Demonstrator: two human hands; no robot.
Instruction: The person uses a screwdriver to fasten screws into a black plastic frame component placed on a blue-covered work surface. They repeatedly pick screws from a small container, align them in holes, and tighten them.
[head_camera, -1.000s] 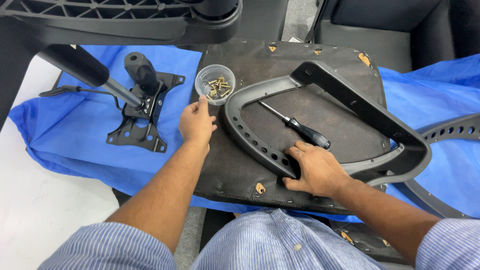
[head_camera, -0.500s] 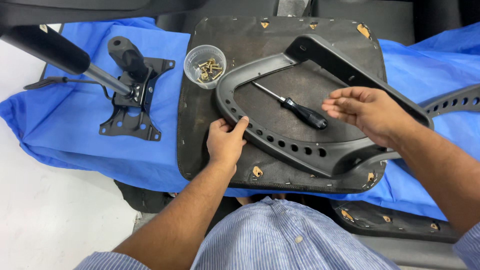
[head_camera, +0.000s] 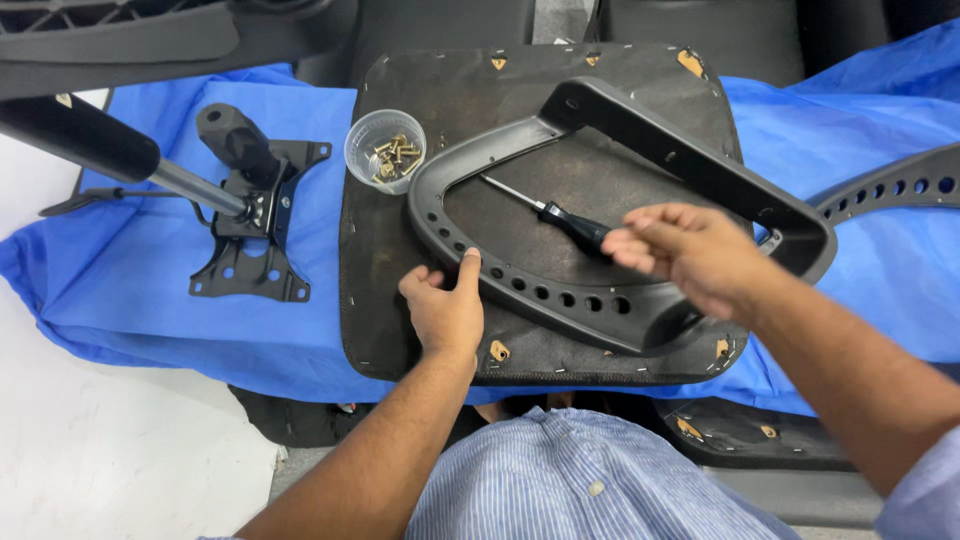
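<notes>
Lowered toward the screwdriver (head_camera: 565, 222), the right hand (head_camera: 690, 255) hovers open and empty; the left hand (head_camera: 447, 310) should steady the armrest frame (head_camera: 520, 285) firmly.

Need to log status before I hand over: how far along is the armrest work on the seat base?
Done: the armrest frame lies on the upturned seat base. In hand: the left hand steadies its curved edge; the right hand hovers open by the screwdriver, holding nothing. Left: the screws sit in their cup, and the tilt mechanism lies apart on the blue cloth.
</notes>
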